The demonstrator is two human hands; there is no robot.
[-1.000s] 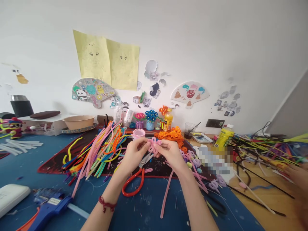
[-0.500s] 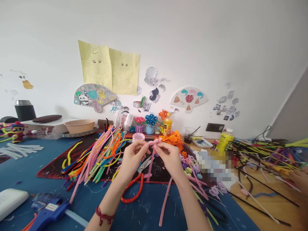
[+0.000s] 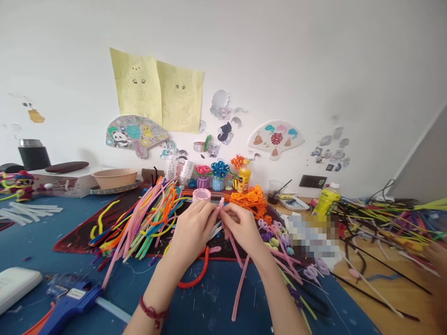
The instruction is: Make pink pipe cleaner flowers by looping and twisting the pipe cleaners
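Observation:
My left hand [image 3: 196, 225] and my right hand [image 3: 242, 228] meet over the dark mat. Both pinch a pink pipe cleaner [image 3: 221, 202], with a small bent part standing up between the fingertips. Its tail hangs down past my right fingers toward the mat's front edge. The exact shape inside the fingers is hidden. Beneath my left hand lie red-handled scissors [image 3: 199, 278], partly covered by the wrist. A loose pink pipe cleaner [image 3: 240, 291] rests beside my right forearm. Behind my hands stands a roll of pink tape [image 3: 201, 195].
A heap of colourful pipe cleaners [image 3: 146, 218] lies at left, near a blue glue gun [image 3: 75, 298]. Orange pipe-cleaner pieces [image 3: 253, 200], a juice bottle [image 3: 244, 177] and small flower pots [image 3: 218, 182] stand behind. Another person's hand [image 3: 436, 260] is blurred at far right.
My hands have turned the pink pipe cleaner: its looped part was lying sideways and now points up. The left hand has rolled over, showing more of its back. The tail swung right.

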